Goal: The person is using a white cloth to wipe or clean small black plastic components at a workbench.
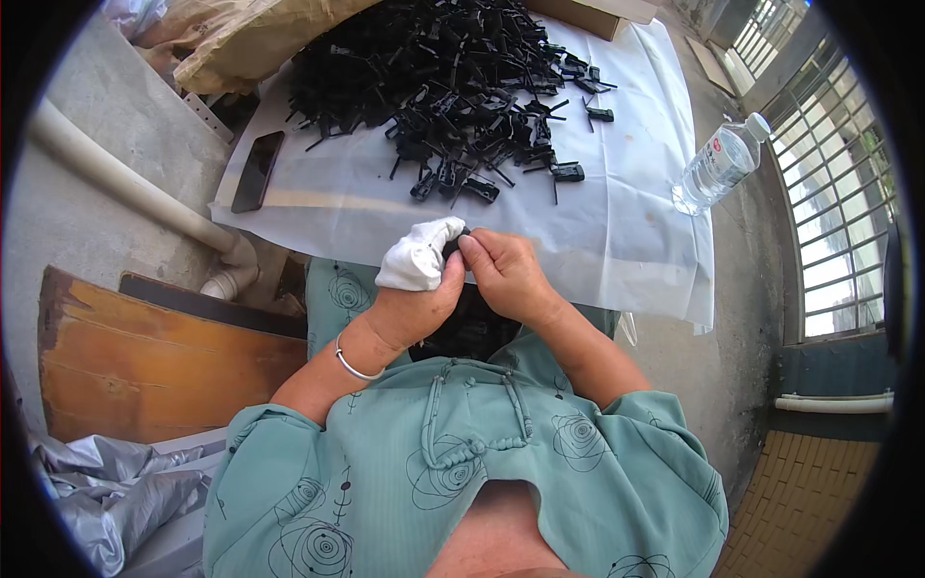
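Note:
My left hand [416, 306], its fingers covered by a white cloth [416, 254], is closed on a small black plastic part [452, 246]. My right hand [511, 275] meets it, with thumb and fingers pinched at the same part. The fingers hide most of that piece, so its full shape does not show. Beyond my hands, a large heap of similar black plastic parts [434, 77] with thin stems covers the far side of the table [626, 173]. One loose part [568, 171] lies at the heap's right edge. A dark container [467, 332] shows partly below my wrists.
A black phone [258, 171] lies on the table's left side. At the right edge stands a clear water bottle [718, 164]. A cardboard box [583, 14] is at the back. Left of the table are a pipe [135, 183] and a wooden board [164, 361]; a barred window [833, 193] is right.

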Demonstrator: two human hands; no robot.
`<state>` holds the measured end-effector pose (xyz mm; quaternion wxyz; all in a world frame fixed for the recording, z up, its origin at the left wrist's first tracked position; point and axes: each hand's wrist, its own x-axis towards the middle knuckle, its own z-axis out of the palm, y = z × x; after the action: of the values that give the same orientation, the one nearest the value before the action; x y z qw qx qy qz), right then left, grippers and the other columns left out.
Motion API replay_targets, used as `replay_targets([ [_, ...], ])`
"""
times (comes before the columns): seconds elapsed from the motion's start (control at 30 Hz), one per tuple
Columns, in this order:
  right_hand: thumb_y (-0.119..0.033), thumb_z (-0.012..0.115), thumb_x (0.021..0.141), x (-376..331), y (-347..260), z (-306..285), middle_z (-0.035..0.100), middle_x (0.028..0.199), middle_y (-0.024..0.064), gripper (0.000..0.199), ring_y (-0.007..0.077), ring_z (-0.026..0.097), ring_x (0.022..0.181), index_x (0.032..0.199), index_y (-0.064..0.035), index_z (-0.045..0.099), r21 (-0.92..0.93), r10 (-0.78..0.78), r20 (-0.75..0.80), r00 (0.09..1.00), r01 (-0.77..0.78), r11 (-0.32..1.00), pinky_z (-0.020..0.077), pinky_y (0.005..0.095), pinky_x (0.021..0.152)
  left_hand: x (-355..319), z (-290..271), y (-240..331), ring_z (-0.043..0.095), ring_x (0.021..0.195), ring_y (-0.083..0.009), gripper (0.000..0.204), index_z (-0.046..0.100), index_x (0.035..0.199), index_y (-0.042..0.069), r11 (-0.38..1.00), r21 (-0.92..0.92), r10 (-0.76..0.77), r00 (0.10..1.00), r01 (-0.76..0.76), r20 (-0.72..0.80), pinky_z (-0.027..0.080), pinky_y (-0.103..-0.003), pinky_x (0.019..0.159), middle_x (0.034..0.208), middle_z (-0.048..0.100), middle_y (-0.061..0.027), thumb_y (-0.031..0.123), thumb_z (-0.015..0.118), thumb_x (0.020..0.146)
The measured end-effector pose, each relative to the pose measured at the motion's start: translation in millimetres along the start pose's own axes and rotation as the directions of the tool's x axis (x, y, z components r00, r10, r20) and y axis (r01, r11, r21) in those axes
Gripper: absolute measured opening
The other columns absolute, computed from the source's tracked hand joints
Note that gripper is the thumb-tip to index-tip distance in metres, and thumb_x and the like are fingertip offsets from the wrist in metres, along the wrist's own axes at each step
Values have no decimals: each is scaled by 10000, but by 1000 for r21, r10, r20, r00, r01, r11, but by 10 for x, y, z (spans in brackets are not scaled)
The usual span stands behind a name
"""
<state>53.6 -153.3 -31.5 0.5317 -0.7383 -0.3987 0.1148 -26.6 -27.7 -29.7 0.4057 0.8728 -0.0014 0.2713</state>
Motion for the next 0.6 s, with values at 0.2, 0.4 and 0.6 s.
replay_targets([
  [0.2,-163,528,880,28,58,-96,521,596,82,211,124,420,536,762,9,555,163,15,43,999,-22,986,381,290,507,-18,1,-10,529,749,-150,325,438,1111,-12,854,-477,-197,978,207,70,452,-262,715,875,545,-52,49,577,824],
  [0.4,-160,605,818,13,152,-203,547,616,98,151,200,509,537,833,-10,618,-69,-92,103,990,99,993,417,306,527,74,-173,28,435,670,-47,306,399,1198,27,595,-650,-382,878,473,289,380,-175,586,872,526,-23,73,449,900],
  [0.6,-71,642,794,53,37,-166,578,667,29,86,78,494,593,818,5,608,146,-15,55,998,7,989,414,234,543,33,-168,91,453,777,-62,296,413,1162,-23,774,-469,-276,893,426,356,410,-204,684,926,530,-39,58,390,879],
])
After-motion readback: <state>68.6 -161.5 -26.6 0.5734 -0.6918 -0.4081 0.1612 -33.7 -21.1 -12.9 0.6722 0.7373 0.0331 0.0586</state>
